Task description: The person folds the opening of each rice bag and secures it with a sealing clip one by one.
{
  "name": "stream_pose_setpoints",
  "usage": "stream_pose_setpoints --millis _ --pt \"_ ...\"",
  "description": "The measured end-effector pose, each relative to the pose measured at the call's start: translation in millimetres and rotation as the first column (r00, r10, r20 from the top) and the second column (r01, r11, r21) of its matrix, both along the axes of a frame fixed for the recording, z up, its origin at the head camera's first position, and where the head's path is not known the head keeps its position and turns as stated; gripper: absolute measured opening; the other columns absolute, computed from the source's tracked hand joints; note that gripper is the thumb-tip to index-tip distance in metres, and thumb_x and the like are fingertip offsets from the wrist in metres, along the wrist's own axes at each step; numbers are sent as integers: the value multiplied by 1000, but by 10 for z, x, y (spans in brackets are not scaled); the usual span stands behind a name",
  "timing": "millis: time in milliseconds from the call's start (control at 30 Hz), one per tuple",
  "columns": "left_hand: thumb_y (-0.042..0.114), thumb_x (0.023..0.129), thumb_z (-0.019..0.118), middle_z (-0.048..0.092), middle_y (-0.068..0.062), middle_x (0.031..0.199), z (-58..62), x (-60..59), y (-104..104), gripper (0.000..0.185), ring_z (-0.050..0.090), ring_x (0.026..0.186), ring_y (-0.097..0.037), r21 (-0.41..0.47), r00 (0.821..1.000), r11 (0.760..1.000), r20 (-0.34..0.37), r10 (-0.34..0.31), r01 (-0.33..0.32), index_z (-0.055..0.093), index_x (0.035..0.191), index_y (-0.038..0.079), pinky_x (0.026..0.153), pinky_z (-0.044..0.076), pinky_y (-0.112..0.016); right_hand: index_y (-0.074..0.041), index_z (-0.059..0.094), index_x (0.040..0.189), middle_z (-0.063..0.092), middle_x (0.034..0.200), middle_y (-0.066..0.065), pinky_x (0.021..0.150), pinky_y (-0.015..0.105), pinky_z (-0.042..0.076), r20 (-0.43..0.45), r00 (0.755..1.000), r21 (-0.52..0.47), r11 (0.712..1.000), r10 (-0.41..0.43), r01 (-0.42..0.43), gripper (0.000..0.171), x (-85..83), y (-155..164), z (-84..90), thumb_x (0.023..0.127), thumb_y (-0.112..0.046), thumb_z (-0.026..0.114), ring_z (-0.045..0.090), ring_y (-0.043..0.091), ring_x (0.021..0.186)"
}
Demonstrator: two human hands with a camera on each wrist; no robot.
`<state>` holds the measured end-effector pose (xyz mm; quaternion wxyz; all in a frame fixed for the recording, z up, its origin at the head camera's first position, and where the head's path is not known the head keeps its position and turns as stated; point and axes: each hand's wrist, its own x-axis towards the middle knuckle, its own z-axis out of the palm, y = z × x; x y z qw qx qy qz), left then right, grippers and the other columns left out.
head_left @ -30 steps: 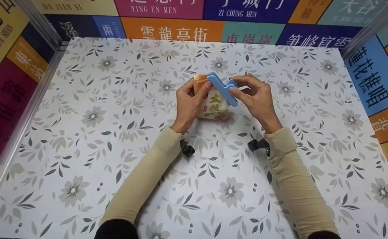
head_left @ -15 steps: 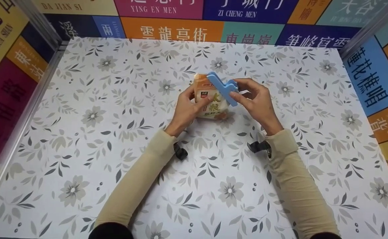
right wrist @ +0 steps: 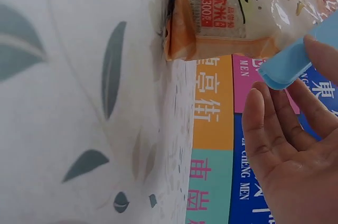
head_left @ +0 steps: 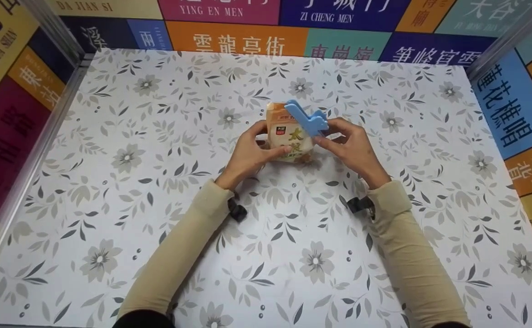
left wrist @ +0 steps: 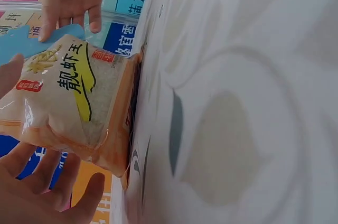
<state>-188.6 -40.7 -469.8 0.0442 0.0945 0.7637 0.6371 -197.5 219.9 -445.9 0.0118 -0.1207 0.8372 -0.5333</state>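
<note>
A small plastic bag of rice (head_left: 286, 130) with orange edges stands upright on the table. A blue bag clip (head_left: 302, 116) is slanted across its upper right corner. My left hand (head_left: 250, 152) is around the bag's left side, thumb in front of its lower face; in the left wrist view the fingers (left wrist: 63, 182) spread beyond the bag's edge, some hidden behind it. At the clip's lower end is my right hand (head_left: 348, 141). In the right wrist view its thumb overlaps the clip (right wrist: 298, 63), and fairly straight fingers (right wrist: 274, 123) reach behind it.
The table (head_left: 248, 269) has a white cloth printed with grey flowers and leaves. Colourful panels with lettering (head_left: 238, 38) stand along the back and both sides. A dark wrist camera (head_left: 236, 209) sits on each cuff.
My left hand has slid down and left along the bag, baring more of its front. The right hand has moved down from the clip's handles to its lower end. The bag has barely moved.
</note>
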Motion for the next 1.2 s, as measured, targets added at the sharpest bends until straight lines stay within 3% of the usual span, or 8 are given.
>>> stream_pose_setpoints --millis 300,500,733,967,1200 --pt "13 80 91 69 -11 129 -13 -4 -23 67 65 120 -24 -156 999 988 -40 -16 10 60 139 7 104 54 -33 -2 68 131 71 129 19 95 26 57 92 995 36 999 35 -39 41 -14 -10 -61 96 -19 78 66 17 114" --pt "11 81 90 69 -12 128 -25 1 -7 63 66 119 -25 -149 999 989 -51 17 -25 61 137 6 101 56 -33 0 69 128 71 128 19 92 22 57 94 994 21 999 47 -49 40 -7 -33 -62 95 -19 79 68 12 106" --pt "12 83 89 70 -10 128 -27 9 8 61 65 117 -22 -163 999 986 -43 33 -40 61 137 8 100 56 -32 2 68 127 71 126 19 94 26 58 89 995 16 999 45 -46 39 -12 -58 -55 95 -17 78 68 8 104" --pt "12 83 88 70 -12 128 -20 12 -17 62 66 117 -23 -166 999 986 -52 13 -21 60 138 7 100 55 -33 3 67 129 68 128 20 90 20 57 110 993 -18 999 53 -51 39 6 -70 -46 95 -13 77 70 6 99" --pt "16 83 90 68 -11 132 -10 7 -29 69 64 121 -24 -175 999 985 -42 -8 0 57 142 8 105 53 -34 0 65 133 68 133 17 94 23 56 115 992 -1 999 51 -51 43 15 -37 -51 95 -17 78 69 13 106"
